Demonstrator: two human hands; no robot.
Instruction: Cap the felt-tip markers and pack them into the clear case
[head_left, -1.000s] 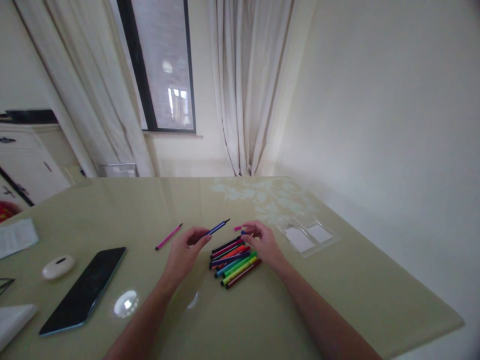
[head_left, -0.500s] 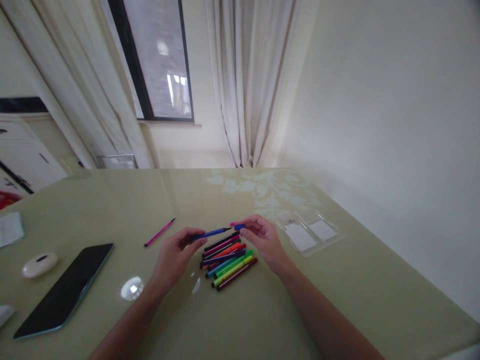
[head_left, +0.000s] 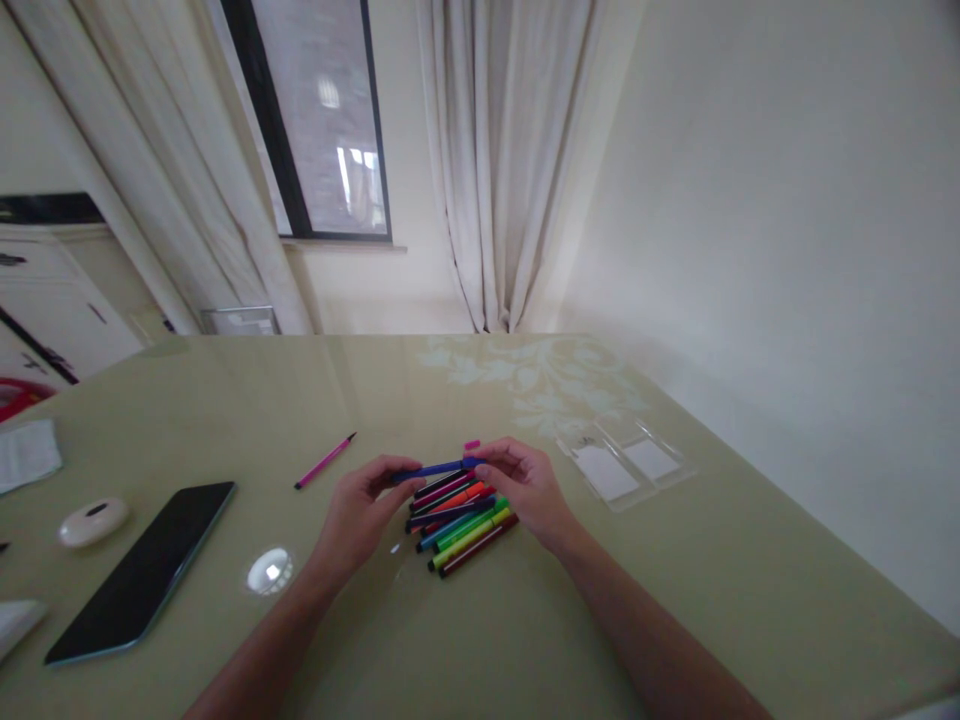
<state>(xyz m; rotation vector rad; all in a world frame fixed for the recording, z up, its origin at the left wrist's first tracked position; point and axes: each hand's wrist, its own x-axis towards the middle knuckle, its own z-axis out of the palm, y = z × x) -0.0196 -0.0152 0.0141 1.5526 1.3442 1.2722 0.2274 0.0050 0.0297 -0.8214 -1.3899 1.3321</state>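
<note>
My left hand [head_left: 360,510] pinches the barrel of a blue marker [head_left: 429,469] held level above the table. My right hand [head_left: 525,485] pinches its blue cap [head_left: 472,463] at the marker's tip end. Below both hands lies a bundle of several coloured markers [head_left: 461,515] side by side on the table. A small pink cap [head_left: 472,445] rests just beyond my right fingers. An uncapped pink marker [head_left: 324,461] lies alone to the left.
A clear plastic marker case [head_left: 626,465] lies open at the right. A dark tablet [head_left: 142,570], a white oval object [head_left: 92,522] and papers [head_left: 26,455] sit at the left of the glossy green table [head_left: 675,580]. Curtains and a window stand behind.
My right hand has brought the blue cap up to the blue marker's tip, and my left hand has lowered the marker to level. The camera view shifted slightly.
</note>
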